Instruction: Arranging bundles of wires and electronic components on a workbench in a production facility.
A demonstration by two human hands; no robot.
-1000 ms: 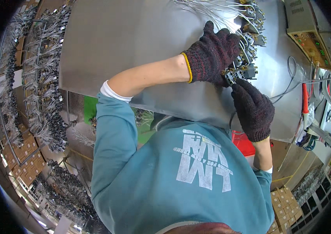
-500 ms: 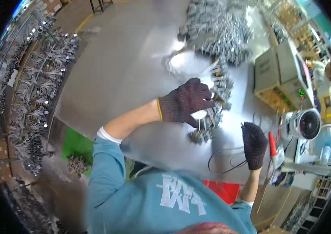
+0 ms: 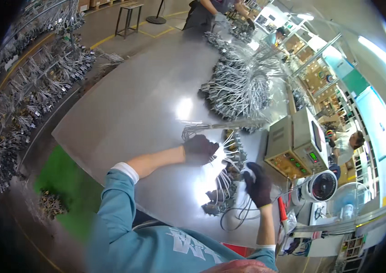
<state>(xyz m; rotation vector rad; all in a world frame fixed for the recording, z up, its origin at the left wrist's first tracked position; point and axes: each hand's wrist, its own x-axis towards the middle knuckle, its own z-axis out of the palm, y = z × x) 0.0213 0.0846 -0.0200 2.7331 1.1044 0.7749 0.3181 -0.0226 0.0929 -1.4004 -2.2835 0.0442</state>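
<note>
My left hand, in a dark knit glove, is closed on the white wires of a wire harness on the metal table. The wires fan out from beside my fingers toward a row of dark connectors. To the right of that row is my gloved right hand, its fingers bent and partly apart, with nothing plainly held. Thin dark cables loop on the table below it. Beyond my left hand lies a bundle of long grey wires.
A large heap of grey harnesses covers the table's far part. On the right stand a tester box with green digits, a small fan and a red-handled tool. Racks of harnesses line the left. Another person works at the far end.
The view has swung up, showing more of the far room. My left hand has closed on the white wires. My right hand has come closer to the connectors.
</note>
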